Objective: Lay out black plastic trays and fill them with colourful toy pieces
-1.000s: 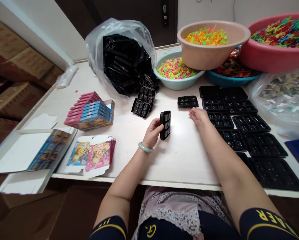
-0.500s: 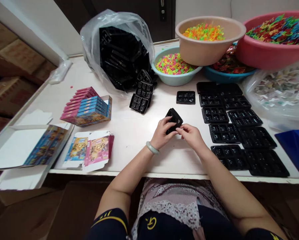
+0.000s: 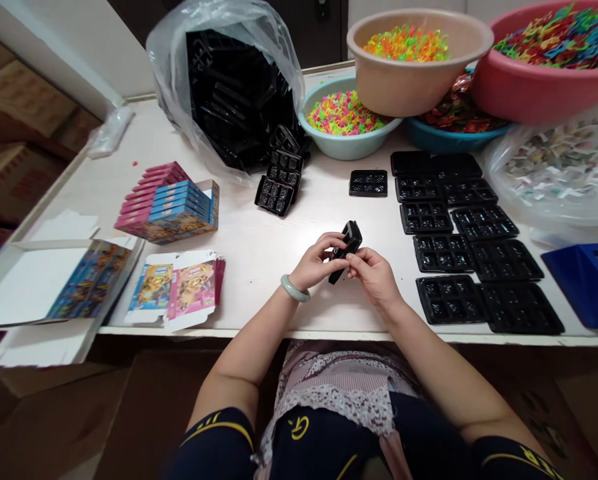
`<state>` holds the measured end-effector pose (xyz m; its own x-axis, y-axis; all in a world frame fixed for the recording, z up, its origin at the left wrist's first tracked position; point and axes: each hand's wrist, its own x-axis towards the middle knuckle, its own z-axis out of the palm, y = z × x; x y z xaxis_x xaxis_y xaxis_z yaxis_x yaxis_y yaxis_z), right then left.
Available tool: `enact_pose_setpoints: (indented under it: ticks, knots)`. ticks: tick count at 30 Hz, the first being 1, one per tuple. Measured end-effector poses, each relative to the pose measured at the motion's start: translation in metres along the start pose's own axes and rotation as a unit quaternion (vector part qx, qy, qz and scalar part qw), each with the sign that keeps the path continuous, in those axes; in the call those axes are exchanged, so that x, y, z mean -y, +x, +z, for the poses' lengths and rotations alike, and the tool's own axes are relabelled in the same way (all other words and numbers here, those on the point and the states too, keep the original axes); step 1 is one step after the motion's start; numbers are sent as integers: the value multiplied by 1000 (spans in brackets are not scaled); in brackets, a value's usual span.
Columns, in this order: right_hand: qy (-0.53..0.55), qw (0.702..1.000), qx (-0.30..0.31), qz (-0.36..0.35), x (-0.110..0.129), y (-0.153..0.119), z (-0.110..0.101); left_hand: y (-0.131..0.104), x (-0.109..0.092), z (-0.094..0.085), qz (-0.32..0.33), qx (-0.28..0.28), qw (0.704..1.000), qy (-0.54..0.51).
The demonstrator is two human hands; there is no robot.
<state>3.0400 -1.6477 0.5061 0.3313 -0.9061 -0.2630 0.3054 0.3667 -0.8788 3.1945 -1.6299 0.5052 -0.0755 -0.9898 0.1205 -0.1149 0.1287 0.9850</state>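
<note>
Above the middle of the white table, my left hand (image 3: 315, 265) is closed round a small black tray (image 3: 351, 235), which is tilted on edge. My right hand (image 3: 375, 275) pinches the tray's near right edge, its fingertips close to my left thumb. A single black tray (image 3: 368, 183) lies flat beyond my hands. To the right, black compartment trays (image 3: 443, 253) lie in two columns. A few more black trays (image 3: 277, 193) are piled at the mouth of a clear bag (image 3: 166, 87) full of them.
Basins with small colourful pieces stand at the back: a pale blue one (image 3: 346, 145), a peach one (image 3: 413, 87) and a pink one (image 3: 553, 100). Boxes (image 3: 179, 223) and flat printed cartons (image 3: 193, 293) lie left. A blue bin (image 3: 579, 287) sits at the right edge.
The held tray has turned from showing its face to standing more on edge, both hands still at it. The whole view has shifted slightly, with the table's things higher in the picture.
</note>
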Motion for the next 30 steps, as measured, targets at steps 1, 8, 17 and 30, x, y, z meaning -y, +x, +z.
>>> enact_pose_setpoints:
  ticks: [1,8,17,30]
  knots:
    - [2,1000,-2,2,0,-2,0,-1,0,0,0,1,1000,-6]
    - [17,1000,5,8,-4,-12,-5,-7,-5,-4,90,11,991,99]
    - [56,987,57,142,18,27,-49,-18,-13,-9,355,164,796,461]
    - [49,999,-10,-12,-2,11,-5,-17,-3,26,59,-111,970,208]
